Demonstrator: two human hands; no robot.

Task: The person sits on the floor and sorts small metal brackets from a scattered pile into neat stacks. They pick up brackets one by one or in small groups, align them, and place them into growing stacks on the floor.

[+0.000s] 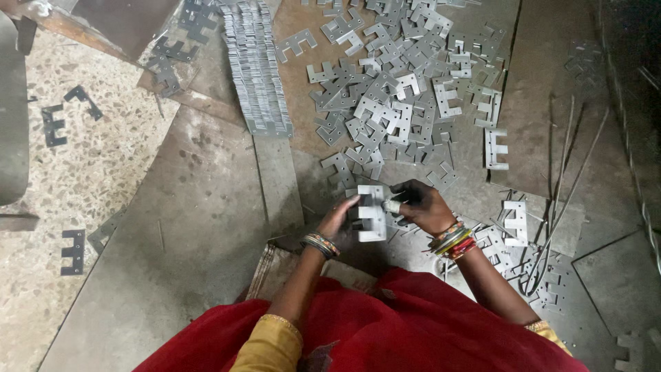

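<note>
Both hands, left hand [339,219] and right hand [421,204], pinched E-shaped plate stack [371,213] between them, just below loose plate heap [399,89]. Heap lay on grey sheet metal [200,227]; speckled stone floor [82,172] left of heap.

The person wore red cloth [413,331], a mustard sleeve [272,344] at seven o'clock, and multicoloured bangles [452,241] on both wrists.

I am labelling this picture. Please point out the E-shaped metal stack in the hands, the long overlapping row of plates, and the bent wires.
E-shaped grey metal stack [372,215]: head view, top plate.
Long overlapping row of grey plates [256,69]: head view, middle.
Thin bent metal wires [566,186]: head view, mid-length.
</note>
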